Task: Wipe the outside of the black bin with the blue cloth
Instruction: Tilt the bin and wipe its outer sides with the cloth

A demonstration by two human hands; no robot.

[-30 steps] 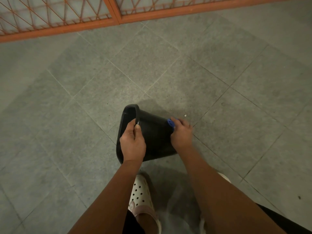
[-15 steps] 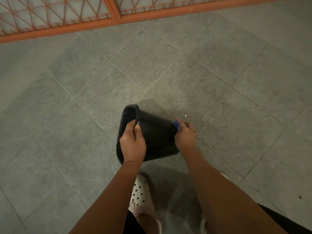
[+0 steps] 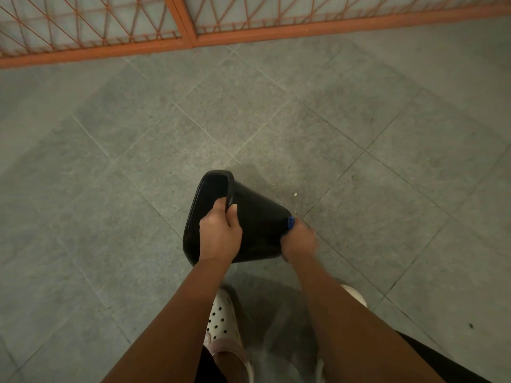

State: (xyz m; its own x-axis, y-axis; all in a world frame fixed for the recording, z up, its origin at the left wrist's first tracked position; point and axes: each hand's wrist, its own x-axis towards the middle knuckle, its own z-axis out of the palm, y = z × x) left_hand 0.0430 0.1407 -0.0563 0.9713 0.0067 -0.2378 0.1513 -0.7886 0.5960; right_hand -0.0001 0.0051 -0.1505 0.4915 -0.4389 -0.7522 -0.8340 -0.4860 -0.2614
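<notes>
Tapered black plastic bin [image 3: 257,230] tipped on its side over a grey tiled floor [image 3: 359,134], mouth to the left, narrow base to the right

The left hand [image 3: 219,236] grips the bin's upper rim, fingers curled over the edge into the opening and thumb laid on the outer wall. The right hand [image 3: 300,240] sits against the base corner with a small blue cloth [image 3: 291,223] bunched in it, only a tuft showing above the knuckles; its fingers are blurred and turned away, so their spread cannot be told. A white perforated clog [image 3: 221,319] stands just below the bin, and an orange metal grille [image 3: 182,26] runs along the far edge
</notes>
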